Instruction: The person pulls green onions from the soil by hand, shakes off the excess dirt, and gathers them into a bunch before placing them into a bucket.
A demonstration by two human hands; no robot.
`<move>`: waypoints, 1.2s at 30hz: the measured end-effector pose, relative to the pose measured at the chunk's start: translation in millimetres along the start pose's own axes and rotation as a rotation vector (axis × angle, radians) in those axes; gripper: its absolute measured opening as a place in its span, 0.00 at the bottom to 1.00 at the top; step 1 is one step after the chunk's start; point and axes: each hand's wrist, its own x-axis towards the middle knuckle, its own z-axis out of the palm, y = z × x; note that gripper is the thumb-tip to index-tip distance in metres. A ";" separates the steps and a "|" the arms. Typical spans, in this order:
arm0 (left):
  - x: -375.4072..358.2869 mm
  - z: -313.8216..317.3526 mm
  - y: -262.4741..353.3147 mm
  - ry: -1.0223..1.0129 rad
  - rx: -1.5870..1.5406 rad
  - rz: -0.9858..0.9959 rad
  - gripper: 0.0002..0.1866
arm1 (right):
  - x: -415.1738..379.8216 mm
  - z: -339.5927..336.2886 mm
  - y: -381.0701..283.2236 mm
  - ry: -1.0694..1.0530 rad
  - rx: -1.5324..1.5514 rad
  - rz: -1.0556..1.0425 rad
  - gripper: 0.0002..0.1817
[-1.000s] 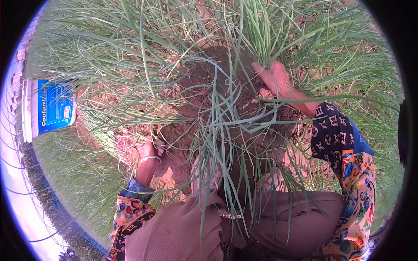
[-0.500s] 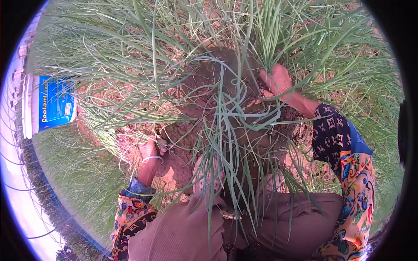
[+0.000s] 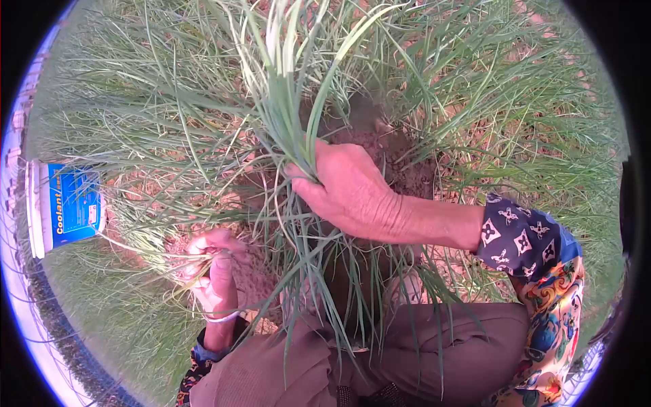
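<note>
My right hand (image 3: 352,193) is closed around a bunch of green onions (image 3: 281,102), held above the soil in the middle of the view. Their long leaves fan out toward the top; the roots cannot be made out. At the lower left, my left hand (image 3: 215,281) has thumb and fingers pinched together on a few thin, pale stalks (image 3: 180,258), close to the ground. Long onion leaves (image 3: 315,268) hang in front of my knees, between the two hands.
Dense rows of onion plants (image 3: 515,115) surround a patch of dark soil (image 3: 407,163). A white bucket with a blue Coolant label (image 3: 71,203) stands among the plants at the left. My bent knees (image 3: 461,339) fill the bottom.
My right hand has moved left and up from the ground at the right, bringing a bunch of onions with it. The left hand has turned and shifted slightly left and down, fingers now pinched.
</note>
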 end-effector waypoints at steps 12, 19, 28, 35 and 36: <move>-14.9 11.2 32.1 -0.014 -0.604 -0.107 0.18 | -34.6 5.0 -66.8 -0.096 0.005 -0.600 0.14; -24.2 -115.1 51.2 0.381 -0.399 0.231 0.12 | 29.7 -104.0 -12.5 0.113 0.343 -0.039 0.09; -39.7 -111.3 -109.5 0.456 -0.724 -0.479 0.12 | 34.1 -51.3 74.1 -0.649 -0.729 0.236 0.09; -35.2 -107.4 -125.3 0.426 -0.344 -0.592 0.17 | 45.1 -7.5 130.1 -0.739 -0.714 0.250 0.09; -34.4 -111.0 -130.5 0.447 -0.198 -0.523 0.17 | 38.5 -1.4 144.6 -0.724 -0.708 0.208 0.09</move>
